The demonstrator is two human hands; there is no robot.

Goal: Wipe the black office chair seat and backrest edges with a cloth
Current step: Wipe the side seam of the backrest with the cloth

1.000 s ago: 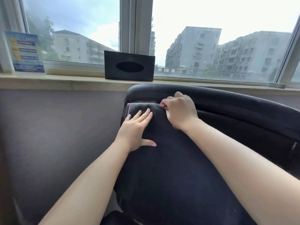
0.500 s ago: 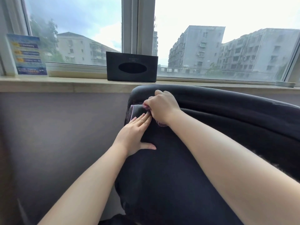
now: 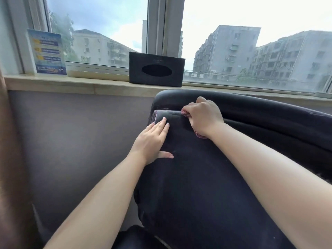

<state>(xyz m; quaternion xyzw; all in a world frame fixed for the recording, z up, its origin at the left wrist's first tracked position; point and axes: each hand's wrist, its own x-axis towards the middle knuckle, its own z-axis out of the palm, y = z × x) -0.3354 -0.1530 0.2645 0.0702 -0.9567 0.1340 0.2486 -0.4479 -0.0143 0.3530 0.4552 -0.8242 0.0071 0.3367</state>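
Head view: black office chair (image 3: 206, 177) in front of windowsill (image 3: 71, 83), just below tissue box (image 3: 156, 69). Left hand (image 3: 152, 139) flat, fingers straight, pressing seat fabric. Right hand (image 3: 204, 117) clenched round pink cloth (image 3: 199, 134) against upper chair edge.

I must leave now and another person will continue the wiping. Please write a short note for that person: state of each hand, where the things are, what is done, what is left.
Left hand: flat, fingers straight, pressing on the chair's black padded surface.
Right hand: holds the pink cloth, bunched under it, at the seam below the curved top edge.
Done: cannot tell from this view; faint wipe streaks show left of the cloth.
Left: probably the rest of that seam to the right, the other edges and the seat.
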